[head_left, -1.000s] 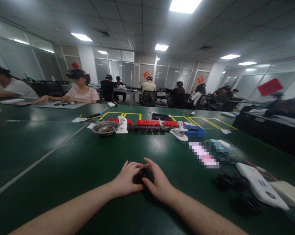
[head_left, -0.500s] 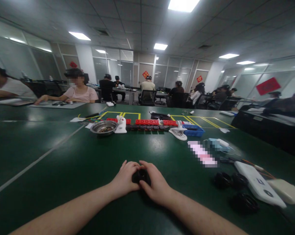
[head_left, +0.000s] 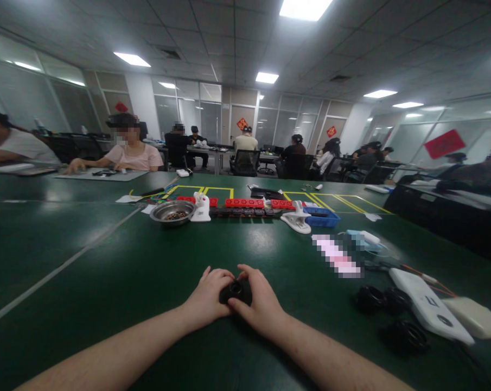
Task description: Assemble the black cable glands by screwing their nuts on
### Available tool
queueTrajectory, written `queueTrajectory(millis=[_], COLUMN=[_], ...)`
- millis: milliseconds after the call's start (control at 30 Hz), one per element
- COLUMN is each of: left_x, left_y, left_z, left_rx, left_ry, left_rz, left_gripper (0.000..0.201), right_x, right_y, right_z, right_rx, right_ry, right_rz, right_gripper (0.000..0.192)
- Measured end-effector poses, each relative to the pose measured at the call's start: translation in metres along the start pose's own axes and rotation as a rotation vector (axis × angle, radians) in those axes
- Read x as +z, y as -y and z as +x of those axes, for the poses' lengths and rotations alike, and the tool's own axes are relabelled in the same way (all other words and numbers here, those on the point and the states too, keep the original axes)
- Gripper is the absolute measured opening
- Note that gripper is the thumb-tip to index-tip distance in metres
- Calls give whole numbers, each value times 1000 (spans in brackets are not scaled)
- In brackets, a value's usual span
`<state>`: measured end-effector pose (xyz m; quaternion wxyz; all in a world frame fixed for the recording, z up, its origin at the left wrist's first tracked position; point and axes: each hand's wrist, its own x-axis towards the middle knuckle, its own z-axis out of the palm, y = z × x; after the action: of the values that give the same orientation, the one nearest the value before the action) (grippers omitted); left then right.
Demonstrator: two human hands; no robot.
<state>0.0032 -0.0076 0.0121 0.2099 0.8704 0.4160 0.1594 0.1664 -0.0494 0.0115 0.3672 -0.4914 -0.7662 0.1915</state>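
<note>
1. Across the whole lower view runs a dark green counter (head_left: 107, 271) marked with pale and yellow lines; it looks as it did in the earlier pictures, apart from a slight shift of the camera.
2. Along the far edges of the counter and at desks beyond, other people sit at work; their hands rest on their own mats, well apart from the wearer's.
3. At the right edge lie a long white device (head_left: 428, 305) and a cream box (head_left: 475, 317) touching it, with three black ring-shaped parts (head_left: 386, 301) just beside them. None of these has moved.
4. Mid-counter stand a metal bowl (head_left: 172, 212) of small dark pieces, a row of red blocks (head_left: 245, 203), a white clamp-like tool (head_left: 296, 220) and a blue tray (head_left: 322, 217), all well away from the hands.
5. Near the bottom centre, the left hand (head_left: 206, 297) is curled narrowly, fingertips pressed to the left side of a small black round part (head_left: 236, 290).
6. The right hand (head_left: 261, 304) is likewise closed around that part from the right, thumb reaching over its top.
7. The small black round part sits on the counter between the two hands. Half a second ago the fingers covered most of it; now its top, with a round opening, shows again, much as it did a second ago. I judge the hands are turning or adjusting it in place, not lifting it.
</note>
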Motion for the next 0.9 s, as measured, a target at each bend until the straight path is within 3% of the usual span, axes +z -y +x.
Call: queueTrajectory(millis=[200,600,767,900], left_x=[2,4,5,4], left_y=[2,3,6,5], left_z=[1,0,1,1], left_rx=[5,21,33,25], left_ry=[2,-18,-24,-25], left_rz=[6,29,7,9], left_gripper=[38,35,46,41], right_x=[0,0,-1,0], right_y=[2,2,2,0], right_z=[0,0,0,-1], right_rx=[-96,-22,-62,-24], right_ry=[51,9,70,3], right_rz=[5,-34,0,-3], right_gripper=[66,63,64,58])
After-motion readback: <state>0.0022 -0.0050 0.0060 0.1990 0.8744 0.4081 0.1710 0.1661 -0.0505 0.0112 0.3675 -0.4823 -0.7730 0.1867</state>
